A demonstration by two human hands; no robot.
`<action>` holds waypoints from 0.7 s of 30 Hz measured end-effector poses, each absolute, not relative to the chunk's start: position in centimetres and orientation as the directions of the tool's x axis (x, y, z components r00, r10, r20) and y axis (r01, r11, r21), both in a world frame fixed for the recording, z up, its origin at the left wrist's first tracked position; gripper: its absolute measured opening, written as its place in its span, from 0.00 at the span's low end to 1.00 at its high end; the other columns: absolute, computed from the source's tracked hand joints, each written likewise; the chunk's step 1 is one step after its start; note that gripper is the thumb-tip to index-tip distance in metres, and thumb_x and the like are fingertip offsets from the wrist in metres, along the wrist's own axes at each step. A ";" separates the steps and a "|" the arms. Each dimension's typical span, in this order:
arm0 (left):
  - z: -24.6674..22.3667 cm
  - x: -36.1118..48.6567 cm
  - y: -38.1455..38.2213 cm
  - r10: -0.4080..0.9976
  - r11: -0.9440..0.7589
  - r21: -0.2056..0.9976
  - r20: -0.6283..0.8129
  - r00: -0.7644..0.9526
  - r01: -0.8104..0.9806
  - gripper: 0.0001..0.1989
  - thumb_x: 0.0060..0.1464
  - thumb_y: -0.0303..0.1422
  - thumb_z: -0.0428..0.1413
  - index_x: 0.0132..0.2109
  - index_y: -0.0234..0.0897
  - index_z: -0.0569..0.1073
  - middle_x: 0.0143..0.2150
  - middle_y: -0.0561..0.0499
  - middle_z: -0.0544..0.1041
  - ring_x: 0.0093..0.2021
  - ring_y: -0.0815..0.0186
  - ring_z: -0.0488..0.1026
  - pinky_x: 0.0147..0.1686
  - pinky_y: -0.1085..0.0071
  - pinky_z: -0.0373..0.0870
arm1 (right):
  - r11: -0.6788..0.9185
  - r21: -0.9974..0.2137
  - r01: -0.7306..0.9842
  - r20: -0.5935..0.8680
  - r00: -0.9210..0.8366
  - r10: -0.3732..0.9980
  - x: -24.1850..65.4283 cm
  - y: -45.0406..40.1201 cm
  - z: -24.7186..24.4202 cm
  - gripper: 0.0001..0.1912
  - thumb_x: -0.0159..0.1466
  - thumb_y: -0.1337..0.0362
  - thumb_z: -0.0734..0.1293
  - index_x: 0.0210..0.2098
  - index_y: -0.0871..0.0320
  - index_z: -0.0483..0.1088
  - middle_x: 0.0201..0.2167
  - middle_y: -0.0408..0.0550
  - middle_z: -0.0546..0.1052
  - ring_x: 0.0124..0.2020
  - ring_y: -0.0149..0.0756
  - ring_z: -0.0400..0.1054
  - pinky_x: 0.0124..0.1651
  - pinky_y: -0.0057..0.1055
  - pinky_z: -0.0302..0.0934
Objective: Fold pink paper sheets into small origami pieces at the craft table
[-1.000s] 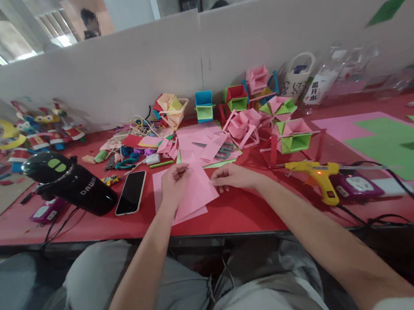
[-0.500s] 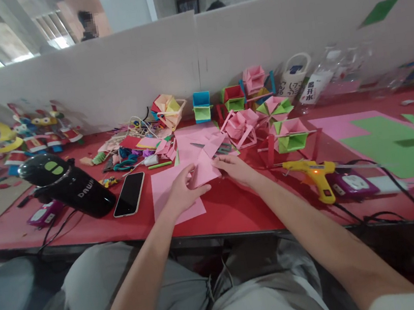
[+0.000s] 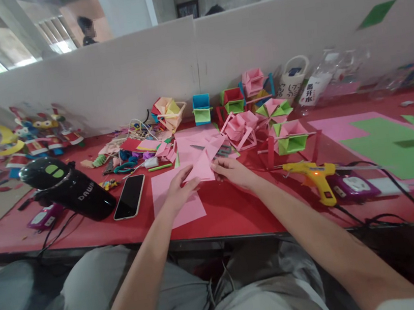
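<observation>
Between my two hands is a folded piece of pink paper (image 3: pixel 203 170), held just above the red table. My left hand (image 3: pixel 181 189) grips its left side, the thumb lying along the near edge. On the right side, my right hand (image 3: pixel 230 170) pinches the paper; some of its fingertips are hidden. Scissors (image 3: pixel 224 150) with grey handles lie just beyond, partly covered by pink paper strips. Under my left hand a flat pink sheet (image 3: pixel 184 209) rests on the table.
A phone (image 3: pixel 130 196) and a black tumbler (image 3: pixel 76 186) stand to the left. A yellow glue gun (image 3: pixel 316 178) with a lit light lies right, near a purple power strip (image 3: pixel 354 186). Folded paper models (image 3: pixel 291 137) line the back. Green sheets (image 3: pixel 398 146) lie far right.
The pink paper has turned a little and lies flatter between my hands. My left thumb has moved up and inward onto its near edge. My right hand has hardly moved.
</observation>
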State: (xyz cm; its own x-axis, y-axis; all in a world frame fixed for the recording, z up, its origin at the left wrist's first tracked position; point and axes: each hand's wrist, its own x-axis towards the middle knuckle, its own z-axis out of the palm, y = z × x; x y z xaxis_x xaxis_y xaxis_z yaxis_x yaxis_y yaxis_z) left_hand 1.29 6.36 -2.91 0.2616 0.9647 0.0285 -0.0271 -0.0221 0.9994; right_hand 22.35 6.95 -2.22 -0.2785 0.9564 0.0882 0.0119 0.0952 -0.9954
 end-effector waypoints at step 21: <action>-3.2 0.2 6.9 0.997 -0.073 0.994 0.069 0.045 0.085 0.22 0.44 0.38 0.68 0.46 0.31 0.79 0.46 0.39 0.82 0.46 0.51 0.79 0.45 0.58 0.77 | -0.058 -0.998 0.031 -0.063 -0.204 0.977 23.2 7.5 -2.8 0.16 0.56 0.52 0.73 0.33 0.58 0.73 0.23 0.44 0.75 0.23 0.31 0.66 0.25 0.27 0.57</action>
State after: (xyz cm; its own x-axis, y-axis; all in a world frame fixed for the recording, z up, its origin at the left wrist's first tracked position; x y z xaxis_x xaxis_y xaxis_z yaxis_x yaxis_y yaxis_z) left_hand 0.23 6.86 -3.20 0.0454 0.9966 0.0692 0.0847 -0.0728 0.9937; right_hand 23.19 7.47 -2.78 -0.2042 0.9769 -0.0634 0.0311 -0.0583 -0.9978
